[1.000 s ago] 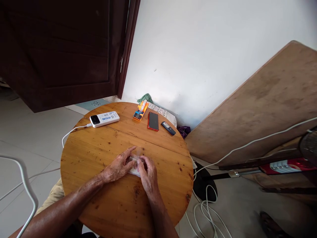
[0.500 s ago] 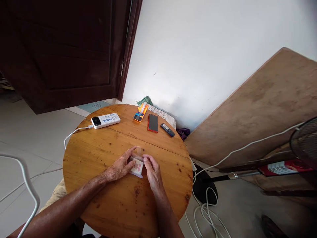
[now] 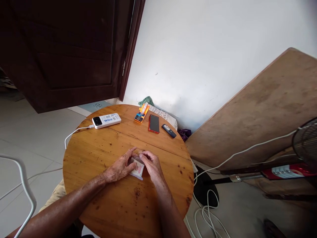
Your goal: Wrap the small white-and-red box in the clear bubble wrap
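A small flat white packet (image 3: 137, 170) with red print and a clear plastic wrapper lies on the round wooden table (image 3: 96, 165). My left hand (image 3: 121, 168) grips it from the left, thumb across its face and the other fingers along its far side. At the packet's far edge, the thumb and fingertips of my right hand (image 3: 151, 165) are pinched together on what looks like the clear plastic flap. Those fingertips hide most of the flap.
Toward the back of the table lie a white power bank (image 3: 107, 121) with a cable, an orange-and-blue package (image 3: 142, 113), a red-edged phone (image 3: 154, 124) and a dark small device (image 3: 169, 131). A fan (image 3: 305, 142) and looped white cable (image 3: 209, 211) are at right.
My right hand has moved up and left to the packet's far edge, and its fingers have closed over the clear flap that stood up before. The left hand stays on the packet.
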Demonstrator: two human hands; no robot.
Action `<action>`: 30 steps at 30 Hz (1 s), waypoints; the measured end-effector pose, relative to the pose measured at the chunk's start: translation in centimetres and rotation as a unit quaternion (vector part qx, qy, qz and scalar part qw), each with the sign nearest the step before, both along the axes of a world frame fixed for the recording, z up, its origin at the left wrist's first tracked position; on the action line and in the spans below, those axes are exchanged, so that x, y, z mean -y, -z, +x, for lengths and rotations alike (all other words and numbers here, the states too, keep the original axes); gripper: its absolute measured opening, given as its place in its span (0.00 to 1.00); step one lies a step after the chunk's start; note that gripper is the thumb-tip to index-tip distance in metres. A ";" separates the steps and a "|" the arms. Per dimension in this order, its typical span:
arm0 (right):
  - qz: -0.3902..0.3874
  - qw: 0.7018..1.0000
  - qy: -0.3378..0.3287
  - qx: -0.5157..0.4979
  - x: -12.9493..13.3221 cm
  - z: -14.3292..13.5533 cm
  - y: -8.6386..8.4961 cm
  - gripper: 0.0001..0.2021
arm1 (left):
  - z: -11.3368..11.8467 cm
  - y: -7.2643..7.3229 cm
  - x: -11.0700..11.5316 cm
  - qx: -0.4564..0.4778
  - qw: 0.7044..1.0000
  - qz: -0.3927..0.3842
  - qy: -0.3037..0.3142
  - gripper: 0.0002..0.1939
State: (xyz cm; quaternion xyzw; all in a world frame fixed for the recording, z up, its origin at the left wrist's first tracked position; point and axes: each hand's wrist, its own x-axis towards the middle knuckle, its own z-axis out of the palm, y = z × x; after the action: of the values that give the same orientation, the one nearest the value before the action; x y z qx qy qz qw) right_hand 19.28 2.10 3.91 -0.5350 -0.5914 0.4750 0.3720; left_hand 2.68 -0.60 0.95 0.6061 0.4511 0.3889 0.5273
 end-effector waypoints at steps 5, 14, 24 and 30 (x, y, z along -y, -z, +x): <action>0.028 0.998 0.021 -0.042 0.3 -0.3 0.2 0.10 | 0.0 -0.2 -0.1 -0.006 1.000 -0.008 0.002 0.39; 0.052 0.998 0.011 -0.035 0.8 -0.3 0.0 0.09 | -0.1 -0.5 -0.2 -0.024 1.000 -0.005 0.000 0.36; 0.125 0.988 -0.025 0.084 2.1 0.6 -0.9 0.09 | -0.1 0.3 -0.7 0.019 1.000 0.011 0.016 0.33; 0.199 0.964 -0.090 0.150 2.7 1.4 -1.3 0.12 | -0.3 0.7 -0.8 0.028 0.999 0.021 0.022 0.33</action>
State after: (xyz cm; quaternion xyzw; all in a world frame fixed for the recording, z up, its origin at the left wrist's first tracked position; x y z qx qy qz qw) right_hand 20.63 -0.63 5.19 -0.4602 -0.7688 0.2936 0.3332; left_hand 2.41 0.18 0.24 0.6155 0.4149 0.4031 0.5353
